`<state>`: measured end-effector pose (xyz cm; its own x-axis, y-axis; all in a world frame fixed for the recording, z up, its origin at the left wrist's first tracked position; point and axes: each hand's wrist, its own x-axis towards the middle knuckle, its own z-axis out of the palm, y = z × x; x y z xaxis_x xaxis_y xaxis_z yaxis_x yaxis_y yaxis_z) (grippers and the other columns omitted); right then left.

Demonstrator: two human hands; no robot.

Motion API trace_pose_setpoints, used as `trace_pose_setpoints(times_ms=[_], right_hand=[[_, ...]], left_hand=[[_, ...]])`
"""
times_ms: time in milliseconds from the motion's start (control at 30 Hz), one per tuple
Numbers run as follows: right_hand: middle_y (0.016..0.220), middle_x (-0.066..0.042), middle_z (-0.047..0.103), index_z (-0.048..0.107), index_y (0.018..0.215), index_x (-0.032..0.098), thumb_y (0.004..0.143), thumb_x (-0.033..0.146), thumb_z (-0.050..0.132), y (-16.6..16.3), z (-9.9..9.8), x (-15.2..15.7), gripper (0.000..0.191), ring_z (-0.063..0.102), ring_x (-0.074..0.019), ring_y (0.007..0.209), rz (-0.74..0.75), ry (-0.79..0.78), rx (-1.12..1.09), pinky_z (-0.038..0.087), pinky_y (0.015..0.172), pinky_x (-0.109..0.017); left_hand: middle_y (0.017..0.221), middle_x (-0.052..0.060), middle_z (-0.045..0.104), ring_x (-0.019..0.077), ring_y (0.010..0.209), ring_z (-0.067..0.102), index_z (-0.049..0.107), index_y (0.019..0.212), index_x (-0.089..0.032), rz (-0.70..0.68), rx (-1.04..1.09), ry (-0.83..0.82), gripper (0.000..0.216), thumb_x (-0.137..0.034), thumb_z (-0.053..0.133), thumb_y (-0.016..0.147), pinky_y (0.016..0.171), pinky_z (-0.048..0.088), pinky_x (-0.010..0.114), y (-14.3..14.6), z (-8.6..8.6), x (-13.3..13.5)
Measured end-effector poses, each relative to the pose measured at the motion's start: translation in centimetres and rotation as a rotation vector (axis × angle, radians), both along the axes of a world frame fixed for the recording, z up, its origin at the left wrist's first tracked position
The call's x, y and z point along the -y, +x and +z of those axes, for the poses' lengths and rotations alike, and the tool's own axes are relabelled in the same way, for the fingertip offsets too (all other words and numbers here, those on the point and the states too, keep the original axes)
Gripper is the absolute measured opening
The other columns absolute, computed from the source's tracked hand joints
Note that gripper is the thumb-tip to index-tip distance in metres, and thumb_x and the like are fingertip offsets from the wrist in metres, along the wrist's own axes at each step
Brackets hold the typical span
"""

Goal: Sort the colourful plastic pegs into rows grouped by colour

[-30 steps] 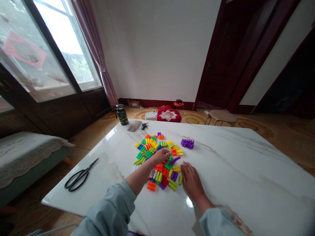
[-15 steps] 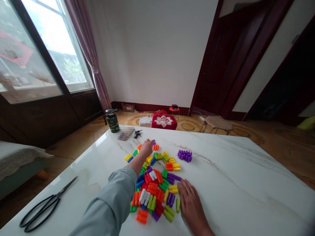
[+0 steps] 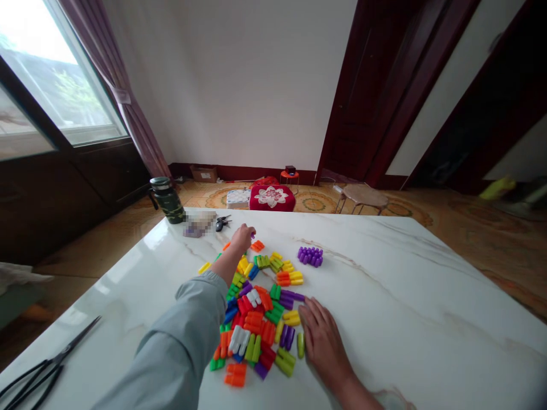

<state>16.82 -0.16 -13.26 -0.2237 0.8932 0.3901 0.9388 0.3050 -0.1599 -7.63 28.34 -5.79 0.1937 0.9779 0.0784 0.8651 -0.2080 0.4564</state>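
- While the bare right hand (image 3: 323,337) lies at four o'clock of the heap of many-coloured, tubular plastic pieces (image 3: 255,322), its fingers are extended and hold nothing, just beside a single lime-green piece (image 3: 301,345).
- At the heap's twelve o'clock, the bare left hand (image 3: 245,236) has its fingers pinched on a small purple plastic piece (image 3: 253,235).
- Between one and two o'clock, a knobbly purple plastic cluster (image 3: 310,256) sits apart on the glossy white marbled desk (image 3: 405,302).
- Long black scissors (image 3: 64,351) lie between eight and nine o'clock.

Black metal scissors (image 3: 56,361) near the white table's (image 3: 405,285) left edge are cropped; a grey sleeve (image 3: 177,336) hides some multicoloured plastic pieces (image 3: 254,322).
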Motion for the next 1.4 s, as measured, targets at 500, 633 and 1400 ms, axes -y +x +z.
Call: trace_pose_setpoints(times_ms=[500,633,1400], right_hand=[[0.136,-0.010,0.057,0.062,0.124,0.017,0.092,0.018,0.040,0.2,-1.3,-0.7,0.038,0.046,-0.0260,0.130,0.013,0.068,-0.033,0.037,0.107,-0.043],[0.134,-0.010,0.058,0.061,0.124,0.016,0.091,0.016,0.040,0.3,-1.8,-1.0,0.040,0.048,-0.0262,0.128,0.024,0.105,-0.006,0.039,0.106,-0.043],[0.134,-0.010,0.058,0.063,0.122,0.016,0.091,0.012,0.040,-0.4,-0.8,-0.6,0.039,0.047,-0.0247,0.129,-0.008,0.083,-0.033,0.037,0.107,-0.041]], left_hand=[[0.098,0.002,0.071,0.0157,0.084,0.065,0.069,0.110,-0.023,-0.296,-0.012,-0.026,0.034,-0.018,0.062,0.077,0.076,0.050,0.024,-1.7,2.4,14.3],[0.098,0.005,0.068,0.0238,0.091,0.064,0.072,0.102,-0.025,-0.295,-0.211,-0.079,0.036,-0.015,0.068,0.067,0.077,0.050,0.031,-3.2,2.5,15.6],[0.104,0.006,0.065,0.0264,0.098,0.061,0.066,0.102,-0.024,-0.237,-0.250,-0.110,0.031,-0.017,0.062,0.072,0.084,0.047,0.038,-0.8,1.3,15.6]])
